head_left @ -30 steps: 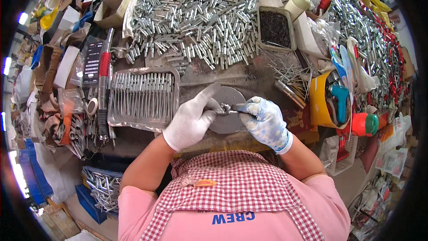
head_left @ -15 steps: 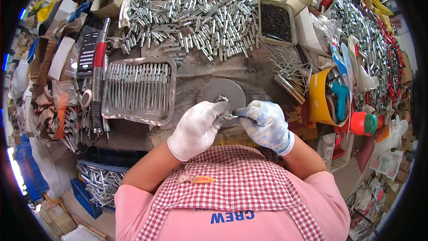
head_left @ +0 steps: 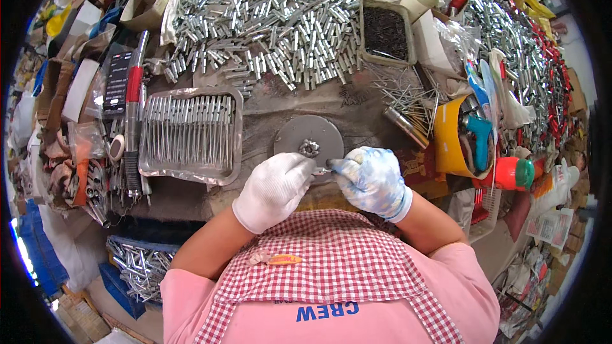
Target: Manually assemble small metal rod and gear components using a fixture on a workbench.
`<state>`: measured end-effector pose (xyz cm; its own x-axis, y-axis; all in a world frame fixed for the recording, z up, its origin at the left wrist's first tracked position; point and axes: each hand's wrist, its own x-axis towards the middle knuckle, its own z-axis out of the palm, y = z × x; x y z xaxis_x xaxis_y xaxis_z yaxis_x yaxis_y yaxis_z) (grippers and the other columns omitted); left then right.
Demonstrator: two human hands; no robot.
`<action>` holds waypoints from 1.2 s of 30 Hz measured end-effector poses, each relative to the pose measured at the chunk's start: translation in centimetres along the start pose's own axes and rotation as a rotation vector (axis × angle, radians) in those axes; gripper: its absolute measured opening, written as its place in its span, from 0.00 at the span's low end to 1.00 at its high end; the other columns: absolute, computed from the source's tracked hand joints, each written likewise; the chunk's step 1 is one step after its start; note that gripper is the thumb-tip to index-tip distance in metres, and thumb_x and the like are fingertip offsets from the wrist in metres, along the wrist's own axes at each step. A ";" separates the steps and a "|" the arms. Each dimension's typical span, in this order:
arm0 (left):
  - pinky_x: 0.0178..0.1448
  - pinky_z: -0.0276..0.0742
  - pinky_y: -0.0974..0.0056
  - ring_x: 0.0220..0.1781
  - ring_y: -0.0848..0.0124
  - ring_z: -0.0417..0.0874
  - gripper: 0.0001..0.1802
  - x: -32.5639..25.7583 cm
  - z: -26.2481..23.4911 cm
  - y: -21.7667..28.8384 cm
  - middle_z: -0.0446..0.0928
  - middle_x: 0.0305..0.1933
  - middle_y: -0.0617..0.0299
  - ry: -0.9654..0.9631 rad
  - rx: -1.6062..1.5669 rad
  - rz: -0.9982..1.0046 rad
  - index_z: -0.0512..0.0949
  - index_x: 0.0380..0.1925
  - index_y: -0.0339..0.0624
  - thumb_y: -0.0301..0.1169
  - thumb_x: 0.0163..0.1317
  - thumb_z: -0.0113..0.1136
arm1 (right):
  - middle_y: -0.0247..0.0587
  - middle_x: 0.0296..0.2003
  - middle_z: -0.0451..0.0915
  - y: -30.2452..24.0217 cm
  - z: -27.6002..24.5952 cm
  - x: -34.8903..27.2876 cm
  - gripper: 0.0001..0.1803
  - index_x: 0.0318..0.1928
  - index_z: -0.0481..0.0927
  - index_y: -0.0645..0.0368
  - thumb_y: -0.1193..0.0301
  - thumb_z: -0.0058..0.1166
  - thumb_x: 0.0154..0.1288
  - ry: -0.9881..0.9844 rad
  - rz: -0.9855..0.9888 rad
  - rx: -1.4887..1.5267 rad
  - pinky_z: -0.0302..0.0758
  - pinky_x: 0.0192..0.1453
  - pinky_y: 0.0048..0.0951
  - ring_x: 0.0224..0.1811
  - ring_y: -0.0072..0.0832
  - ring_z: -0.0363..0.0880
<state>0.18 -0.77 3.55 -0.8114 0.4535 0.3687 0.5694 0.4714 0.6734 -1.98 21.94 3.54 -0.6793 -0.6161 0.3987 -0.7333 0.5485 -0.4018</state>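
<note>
My left hand (head_left: 275,186), in a white knit glove, is closed with its fingertips pinching a small silvery metal piece (head_left: 322,171). Facing it, my right hand (head_left: 371,182), in a blue-and-white patterned glove, pinches the piece's other end; a dark tip shows by its thumb. Gloved fingers hide most of the piece, so its kind is unclear. Just beyond both hands a round grey disc (head_left: 308,129) lies on the bench, with a toothed-looking metal fitting (head_left: 309,148) on its near part.
A metal tray (head_left: 191,175) of rowed shafted metal parts sits at left. Loose metal tubes (head_left: 274,25) heap at the back. A bin of dark small pieces (head_left: 387,32), thin rods (head_left: 405,92) and a yellow container (head_left: 449,137) with a teal tool (head_left: 479,137) stand right.
My left fingertips have drawn slightly back toward me, so the fitting on the disc shows more fully. Both hands still hold the small metal piece. The whole view has shifted a little.
</note>
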 end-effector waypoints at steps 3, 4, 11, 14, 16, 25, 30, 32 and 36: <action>0.41 0.79 0.55 0.38 0.51 0.82 0.16 -0.3 0.4 -0.3 0.79 0.38 0.49 -0.005 -0.004 -0.009 0.77 0.42 0.35 0.19 0.51 0.63 | 0.34 0.29 0.78 0.0 0.7 -0.2 0.12 0.40 0.83 0.52 0.69 0.63 0.52 -0.032 0.014 -0.018 0.74 0.28 0.38 0.27 0.34 0.79; 0.41 0.79 0.55 0.38 0.51 0.82 0.16 -0.4 0.6 -0.3 0.79 0.38 0.49 0.002 0.005 -0.022 0.77 0.42 0.35 0.19 0.50 0.63 | 0.34 0.29 0.78 0.0 0.9 -0.1 0.12 0.39 0.83 0.52 0.69 0.63 0.52 -0.030 0.012 -0.011 0.75 0.28 0.38 0.27 0.35 0.79; 0.40 0.79 0.54 0.36 0.52 0.82 0.11 -0.7 1.8 -1.9 0.80 0.35 0.50 0.097 0.037 -0.107 0.78 0.36 0.35 0.20 0.51 0.64 | 0.42 0.30 0.81 3.2 1.1 1.4 0.15 0.41 0.84 0.55 0.64 0.65 0.53 -0.113 0.063 0.107 0.80 0.38 0.36 0.34 0.39 0.83; 0.40 0.79 0.55 0.35 0.52 0.82 0.09 -0.7 1.7 -2.2 0.80 0.33 0.51 0.179 0.046 -0.137 0.78 0.34 0.35 0.21 0.51 0.65 | 0.48 0.41 0.85 8.7 -0.4 3.2 0.17 0.44 0.86 0.57 0.60 0.65 0.58 -0.062 0.424 0.141 0.81 0.51 0.36 0.43 0.43 0.85; 0.40 0.79 0.55 0.35 0.52 0.82 0.09 -0.9 1.8 -2.2 0.80 0.33 0.51 0.175 0.028 -0.139 0.78 0.33 0.35 0.21 0.51 0.65 | 0.48 0.40 0.86 11.8 -0.9 4.6 0.15 0.41 0.87 0.55 0.60 0.63 0.58 -0.169 0.563 -0.212 0.80 0.52 0.40 0.45 0.44 0.84; 0.39 0.78 0.55 0.34 0.54 0.82 0.08 -2.0 2.5 -2.1 0.81 0.34 0.52 0.200 0.024 -0.136 0.79 0.32 0.37 0.21 0.50 0.66 | 0.51 0.36 0.85 13.9 1.3 7.1 0.09 0.37 0.85 0.56 0.68 0.57 0.58 -0.495 0.599 -0.485 0.80 0.49 0.45 0.43 0.50 0.84; 0.42 0.75 0.56 0.37 0.57 0.77 0.09 -2.6 3.1 -2.1 0.78 0.32 0.57 0.211 0.181 -0.137 0.81 0.31 0.38 0.22 0.47 0.68 | 0.53 0.35 0.82 9.9 -0.1 4.2 0.08 0.41 0.78 0.58 0.74 0.55 0.60 -0.200 0.466 -0.239 0.79 0.46 0.45 0.40 0.52 0.82; 0.43 0.74 0.56 0.37 0.57 0.77 0.09 -2.8 3.7 -2.3 0.77 0.32 0.58 0.208 0.186 -0.158 0.81 0.30 0.39 0.22 0.46 0.68 | 0.52 0.36 0.82 7.5 -0.4 3.4 0.16 0.49 0.79 0.56 0.77 0.55 0.59 -0.138 0.423 0.053 0.80 0.45 0.42 0.41 0.51 0.82; 0.43 0.74 0.56 0.38 0.57 0.76 0.10 -3.1 4.4 -2.5 0.76 0.32 0.59 0.204 0.194 -0.190 0.82 0.30 0.40 0.23 0.44 0.68 | 0.45 0.37 0.84 3.8 0.2 2.1 0.23 0.55 0.81 0.56 0.79 0.55 0.58 -0.110 0.204 0.182 0.81 0.41 0.33 0.37 0.43 0.83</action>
<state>1.85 -0.02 -2.11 -0.9039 0.1921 0.3822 0.4040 0.6773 0.6149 -6.19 22.57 2.66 -0.7978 -0.5665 0.2066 -0.5578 0.5633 -0.6096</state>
